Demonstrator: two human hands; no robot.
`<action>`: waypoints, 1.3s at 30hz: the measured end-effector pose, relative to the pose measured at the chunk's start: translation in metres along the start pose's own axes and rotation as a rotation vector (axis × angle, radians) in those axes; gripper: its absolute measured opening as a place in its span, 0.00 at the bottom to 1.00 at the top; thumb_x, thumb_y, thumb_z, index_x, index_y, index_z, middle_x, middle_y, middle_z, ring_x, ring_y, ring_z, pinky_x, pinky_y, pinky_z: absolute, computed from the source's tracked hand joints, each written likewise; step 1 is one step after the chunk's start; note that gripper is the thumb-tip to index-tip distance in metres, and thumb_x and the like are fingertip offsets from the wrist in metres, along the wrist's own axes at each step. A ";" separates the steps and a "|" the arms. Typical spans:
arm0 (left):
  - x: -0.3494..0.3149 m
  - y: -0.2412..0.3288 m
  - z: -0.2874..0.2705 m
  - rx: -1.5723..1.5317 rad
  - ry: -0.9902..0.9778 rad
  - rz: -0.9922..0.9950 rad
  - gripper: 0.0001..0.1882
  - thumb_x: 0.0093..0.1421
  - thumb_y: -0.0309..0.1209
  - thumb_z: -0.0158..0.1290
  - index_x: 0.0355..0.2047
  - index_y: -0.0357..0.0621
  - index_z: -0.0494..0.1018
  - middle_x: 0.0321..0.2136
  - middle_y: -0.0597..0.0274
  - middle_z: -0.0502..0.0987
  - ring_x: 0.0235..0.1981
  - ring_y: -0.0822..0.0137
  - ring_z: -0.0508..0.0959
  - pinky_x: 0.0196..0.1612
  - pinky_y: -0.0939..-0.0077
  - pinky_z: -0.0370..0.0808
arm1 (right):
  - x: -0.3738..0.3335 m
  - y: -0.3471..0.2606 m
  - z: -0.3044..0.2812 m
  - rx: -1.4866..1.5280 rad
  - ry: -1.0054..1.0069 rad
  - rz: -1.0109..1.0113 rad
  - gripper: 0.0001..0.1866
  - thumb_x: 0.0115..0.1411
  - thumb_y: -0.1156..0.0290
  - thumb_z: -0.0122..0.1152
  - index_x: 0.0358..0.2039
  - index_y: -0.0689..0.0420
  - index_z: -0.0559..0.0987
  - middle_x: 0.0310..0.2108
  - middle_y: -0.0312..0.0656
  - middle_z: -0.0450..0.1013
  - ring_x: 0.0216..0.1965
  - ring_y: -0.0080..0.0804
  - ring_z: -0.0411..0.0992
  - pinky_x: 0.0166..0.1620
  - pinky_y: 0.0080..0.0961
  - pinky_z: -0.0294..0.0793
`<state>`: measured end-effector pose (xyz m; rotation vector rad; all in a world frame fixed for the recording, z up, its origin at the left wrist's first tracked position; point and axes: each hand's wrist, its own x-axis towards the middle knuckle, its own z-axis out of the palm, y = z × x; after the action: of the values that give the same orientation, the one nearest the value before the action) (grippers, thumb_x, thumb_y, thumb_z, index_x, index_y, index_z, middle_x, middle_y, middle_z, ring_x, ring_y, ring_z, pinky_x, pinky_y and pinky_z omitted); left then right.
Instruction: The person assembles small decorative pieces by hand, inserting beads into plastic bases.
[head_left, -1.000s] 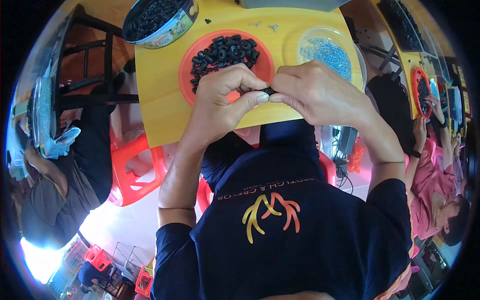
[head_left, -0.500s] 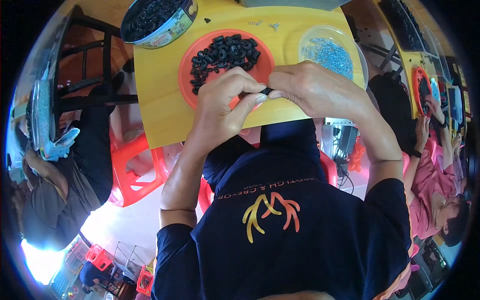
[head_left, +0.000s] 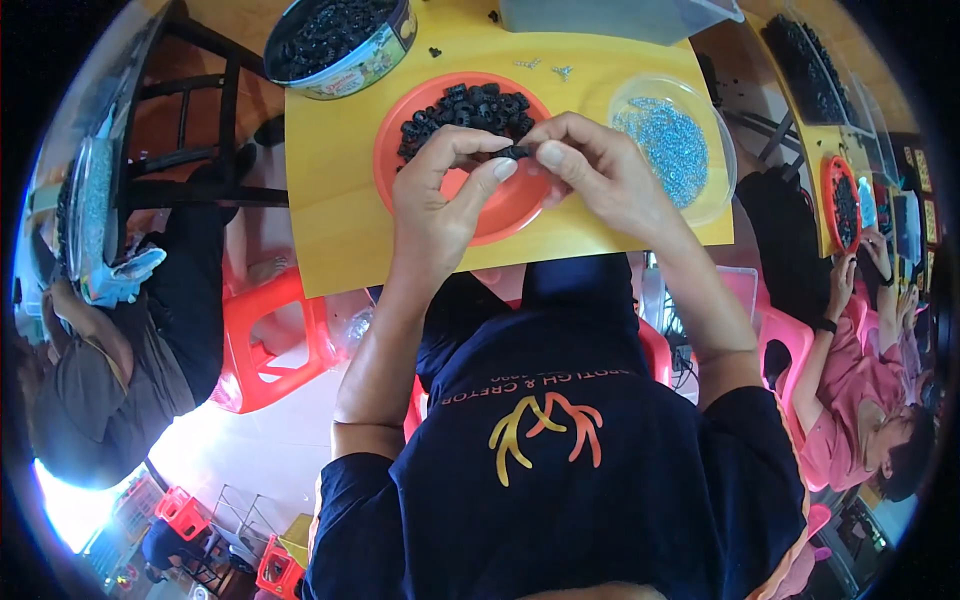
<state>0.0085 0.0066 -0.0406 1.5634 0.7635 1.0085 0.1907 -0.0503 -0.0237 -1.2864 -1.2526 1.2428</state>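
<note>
Above the orange-red plate point(head_left: 392, 105), my left hand point(head_left: 440, 200) pinches a small dark black plastic part point(head_left: 516, 152) between thumb and fingers. My right hand point(head_left: 605, 180) meets it from the other side, its thumb and bent fingers closed at the part's right end. The part's exact shape is partly covered by the fingertips. Beneath and behind the hands, a heap of black plastic pieces point(head_left: 470, 108) lies in the plate. Close by my right hand stands a round clear tub point(head_left: 722, 140) of small bluish metal screws point(head_left: 660, 150).
A round tin point(head_left: 345, 75) of black parts stands at the table's point(head_left: 335, 200) far left. Several small screws point(head_left: 562, 72) lie behind the plate. A grey plastic bin point(head_left: 610, 18) is at the far edge. Red stools point(head_left: 265, 340) and seated people flank the table.
My right hand has drawn back and turned, its fingertips now more in sight at the black part. My left hand still pinches it, slightly higher. The view has shifted a little.
</note>
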 end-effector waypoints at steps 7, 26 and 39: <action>0.000 0.005 0.002 0.027 -0.059 0.246 0.09 0.53 0.19 0.58 0.35 0.40 0.75 0.40 0.58 0.74 0.42 0.67 0.75 0.47 0.74 0.71 | -0.012 0.014 0.014 0.630 -0.081 0.110 0.19 0.67 0.59 0.51 0.47 0.63 0.73 0.29 0.37 0.72 0.26 0.19 0.68 0.31 0.21 0.78; -0.012 0.025 0.015 0.035 -0.099 0.308 0.09 0.55 0.21 0.56 0.37 0.38 0.76 0.40 0.56 0.76 0.44 0.61 0.76 0.46 0.70 0.73 | -0.027 -0.001 0.032 0.979 -0.057 0.211 0.18 0.61 0.54 0.56 0.29 0.58 0.73 0.15 0.29 0.58 0.15 0.16 0.57 0.18 0.17 0.64; -0.017 0.026 0.021 -0.057 -0.053 0.277 0.10 0.54 0.20 0.57 0.37 0.38 0.78 0.38 0.56 0.78 0.43 0.62 0.77 0.44 0.73 0.74 | -0.026 -0.005 0.033 1.068 -0.084 0.168 0.18 0.60 0.55 0.55 0.32 0.61 0.73 0.18 0.31 0.62 0.16 0.17 0.63 0.24 0.23 0.81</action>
<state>0.0194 -0.0229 -0.0201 1.6690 0.4849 1.1738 0.1578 -0.0771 -0.0194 -0.5425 -0.3612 1.7366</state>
